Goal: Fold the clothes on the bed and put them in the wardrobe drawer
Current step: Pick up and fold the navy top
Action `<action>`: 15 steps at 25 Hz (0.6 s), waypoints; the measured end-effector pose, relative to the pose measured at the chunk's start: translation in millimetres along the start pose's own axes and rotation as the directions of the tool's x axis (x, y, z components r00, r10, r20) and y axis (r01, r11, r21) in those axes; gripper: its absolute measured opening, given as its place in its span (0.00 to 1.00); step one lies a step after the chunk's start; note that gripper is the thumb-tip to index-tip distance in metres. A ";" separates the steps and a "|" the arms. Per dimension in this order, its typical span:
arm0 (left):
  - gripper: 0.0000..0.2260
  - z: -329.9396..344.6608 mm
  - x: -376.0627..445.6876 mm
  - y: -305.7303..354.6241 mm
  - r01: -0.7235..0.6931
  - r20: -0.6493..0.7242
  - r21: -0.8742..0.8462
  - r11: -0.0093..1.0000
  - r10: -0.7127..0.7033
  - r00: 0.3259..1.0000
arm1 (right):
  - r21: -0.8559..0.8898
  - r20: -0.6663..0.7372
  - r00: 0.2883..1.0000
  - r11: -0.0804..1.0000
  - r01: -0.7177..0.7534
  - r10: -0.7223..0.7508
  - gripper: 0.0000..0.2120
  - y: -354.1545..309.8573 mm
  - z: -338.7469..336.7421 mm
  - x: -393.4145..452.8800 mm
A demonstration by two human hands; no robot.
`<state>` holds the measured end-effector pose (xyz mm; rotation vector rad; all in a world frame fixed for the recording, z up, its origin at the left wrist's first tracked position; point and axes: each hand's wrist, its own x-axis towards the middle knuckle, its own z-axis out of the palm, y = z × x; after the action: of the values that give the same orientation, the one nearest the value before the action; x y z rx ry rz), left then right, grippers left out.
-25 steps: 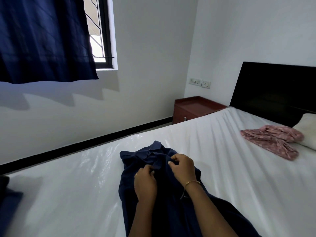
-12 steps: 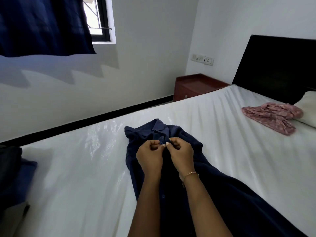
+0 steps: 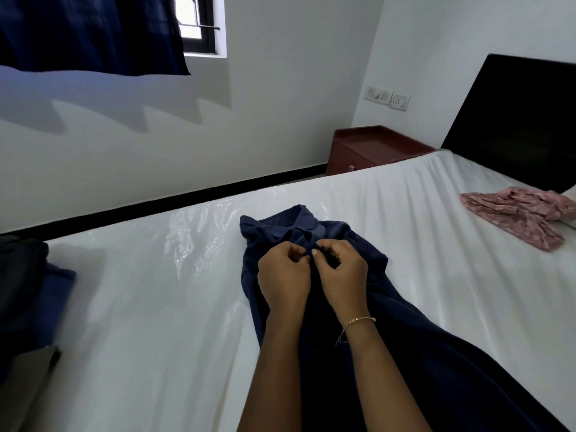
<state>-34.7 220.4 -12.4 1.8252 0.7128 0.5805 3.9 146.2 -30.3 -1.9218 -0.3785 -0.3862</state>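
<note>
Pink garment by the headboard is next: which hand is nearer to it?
Right hand, probably: the pink garment lies on its side of the bed; both hands now pinch the navy shirt.

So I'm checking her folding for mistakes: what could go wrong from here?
Both the left hand and right hand pinch the navy shirt just below its bunched collar; folding now may trap those creases. The white sheet looks glossy, so the shirt could slide.

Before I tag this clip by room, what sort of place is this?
A bedroom, most likely in a home: a bed with a white sheet and dark headboard, a wooden bedside cabinet next to it, and a curtained window.
</note>
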 end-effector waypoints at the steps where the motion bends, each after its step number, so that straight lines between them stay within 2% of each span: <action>1: 0.03 -0.1 1.1 -1.8 -0.006 0.031 -0.019 1.000 0.007 1.000 | -0.048 0.022 0.999 0.998 0.036 -0.035 0.06 2.3 2.3 -0.7; 4: 0.05 -0.9 3.2 -4.2 0.053 0.130 -0.140 0.989 -0.035 0.991 | -0.134 0.008 0.997 0.988 0.083 -0.083 0.07 10.3 5.2 -1.5; 10: 0.03 -0.6 5.2 -5.9 -0.038 0.071 0.000 0.999 0.038 0.997 | -0.039 -0.180 0.982 0.998 0.056 -0.062 0.06 6.5 9.5 -5.8; 15: 0.04 -2.3 5.0 -7.0 -0.018 0.121 -0.041 0.999 0.023 0.992 | -0.146 -0.079 0.985 0.979 0.142 -0.155 0.08 10.5 16.7 -13.2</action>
<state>-34.1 227.4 -17.9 1.8164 0.5975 0.4889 -1.8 156.8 -50.7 -2.0101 -0.4471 -0.6099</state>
